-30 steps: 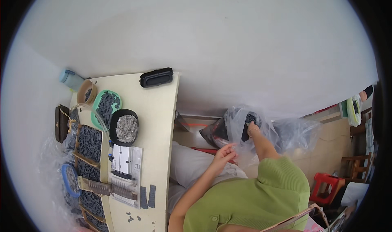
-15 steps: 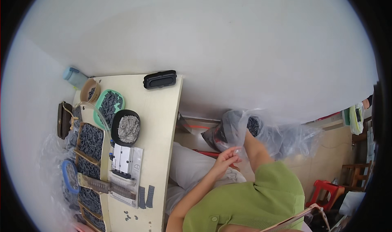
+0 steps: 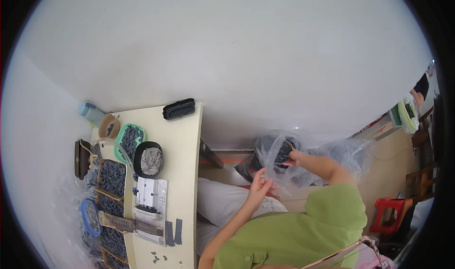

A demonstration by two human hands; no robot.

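In the head view, I am turned toward my right, with both hands at a clear plastic bag [image 3: 273, 156] down on the floor between the table [image 3: 184, 146] and the wall. The bag's mouth is open, and small dark pieces [image 3: 283, 153] show inside. My left hand [image 3: 260, 185] is at the near edge of the bag, thumb and fingers pinching the thin film. My right hand [image 3: 295, 158] is at the mouth, fingers curled down by the dark pieces; the film and shadow hide the fingertips, so I cannot tell whether they are closed on anything. More crumpled plastic [image 3: 353, 155] lies to the right of that hand, and farther right stands a red stool [image 3: 389, 213].

To my left, the table bears a black case [image 3: 179, 109] near its far edge, a green bowl [image 3: 118, 149] of dark pieces, and a black bowl [image 3: 138, 161] of thin silvery pins just beside it. Nearer me are a white block [image 3: 148, 192] on a clear plate and two dark strips [image 3: 178, 232] side by side.
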